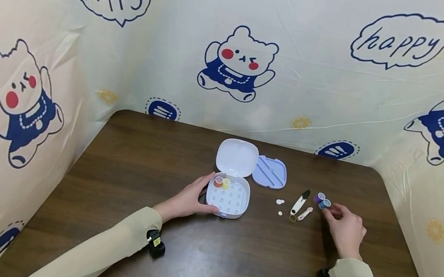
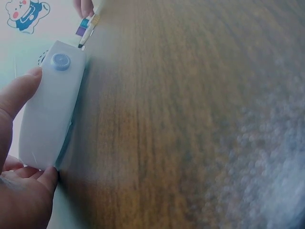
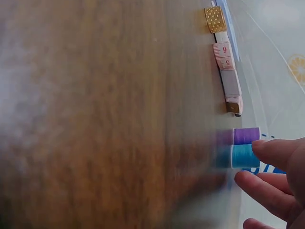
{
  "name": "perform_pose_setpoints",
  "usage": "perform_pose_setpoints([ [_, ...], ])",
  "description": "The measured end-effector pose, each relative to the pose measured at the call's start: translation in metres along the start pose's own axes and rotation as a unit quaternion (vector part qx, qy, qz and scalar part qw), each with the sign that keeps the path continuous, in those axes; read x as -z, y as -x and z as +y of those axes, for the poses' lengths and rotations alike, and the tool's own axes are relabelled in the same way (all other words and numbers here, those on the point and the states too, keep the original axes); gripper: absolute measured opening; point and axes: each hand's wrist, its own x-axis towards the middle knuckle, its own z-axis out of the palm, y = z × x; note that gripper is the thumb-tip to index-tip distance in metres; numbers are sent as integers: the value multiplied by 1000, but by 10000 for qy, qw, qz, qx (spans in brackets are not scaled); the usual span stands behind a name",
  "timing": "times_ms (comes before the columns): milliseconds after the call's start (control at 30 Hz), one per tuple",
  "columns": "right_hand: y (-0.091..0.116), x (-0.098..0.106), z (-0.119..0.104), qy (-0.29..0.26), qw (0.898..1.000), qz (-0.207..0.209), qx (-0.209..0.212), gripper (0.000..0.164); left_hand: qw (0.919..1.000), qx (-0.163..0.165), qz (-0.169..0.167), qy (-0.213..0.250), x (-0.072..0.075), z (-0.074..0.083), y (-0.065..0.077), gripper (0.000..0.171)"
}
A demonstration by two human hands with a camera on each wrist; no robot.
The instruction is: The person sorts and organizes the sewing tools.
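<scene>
My left hand [image 1: 191, 197] grips a small white sewing case [image 1: 244, 206], thumb along its front and fingers round its left side. The case's lid [image 1: 237, 157] stands raised at the back. Inside, an orange thread spool [image 1: 218, 181] and a yellow thread spool [image 1: 226, 183] sit on the pegs at the back left. At the right, my right hand [image 1: 346, 229] reaches to a blue thread spool [image 3: 245, 156]. Its thumb overlaps the spool's top edge in the right wrist view, with the index fingertip just beside it. A purple thread spool [image 3: 246, 136] stands against the blue one.
A periwinkle tray [image 1: 270, 173] lies behind the case, to the right. Between case and spools are white thread snips [image 1: 299, 204] with a black tip, a small tape measure [image 3: 225, 56], a gold thimble [image 3: 215, 19] and white buttons [image 1: 280, 201]. Printed cloth hangs behind the table.
</scene>
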Motion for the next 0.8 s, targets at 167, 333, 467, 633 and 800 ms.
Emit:
perform_pose_setpoints([
  [167, -5, -4, 1, 29, 9998, -117, -132, 45, 10000, 17, -13, 33, 0, 1, 1, 110],
  [333, -9, -4, -1, -52, 9998, -102, -170, 43, 10000, 47, -27, 48, 0, 0, 1, 110],
  [467, -12, -5, -1, -16, 9998, -112, -174, 42, 10000, 53, -35, 62, 0, 1, 0, 110],
  [633, -14, -7, 0, -25, 9998, -96, -179, 40, 10000, 23, 14, 41, 0, 1, -1, 110],
  [800, -15, -8, 0, -3, 9998, -93, -182, 37, 10000, 43, -8, 28, 0, 0, 0, 111],
])
